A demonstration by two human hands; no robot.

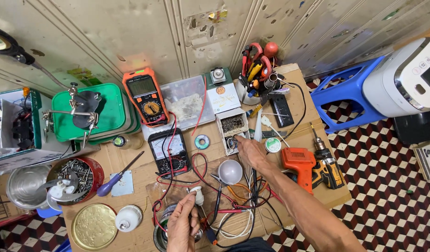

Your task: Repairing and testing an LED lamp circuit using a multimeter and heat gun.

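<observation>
My right hand point(250, 151) reaches across the cardboard-covered bench, fingertips at the near end of a small open white box point(233, 124) of dark metal bits. Whether it pinches anything there is not clear. My left hand point(183, 225) is low at the front edge, fingers closed around a small round metal part point(198, 233) with red and black wires running to it. Between the hands lie a white bulb dome point(230, 171), a small white lamp base point(198, 194) and a tangle of red and black test leads point(214, 196).
An orange multimeter point(146, 98) and a black analog meter point(169, 152) sit mid-bench. A red bowl of screws point(76, 177), purple-handled screwdriver point(113, 179), gold lid point(93, 226) and white bulb point(128, 217) lie left. An orange tool point(299, 164) and cordless drill point(328, 167) rest right; a tool cup point(255, 74) stands behind.
</observation>
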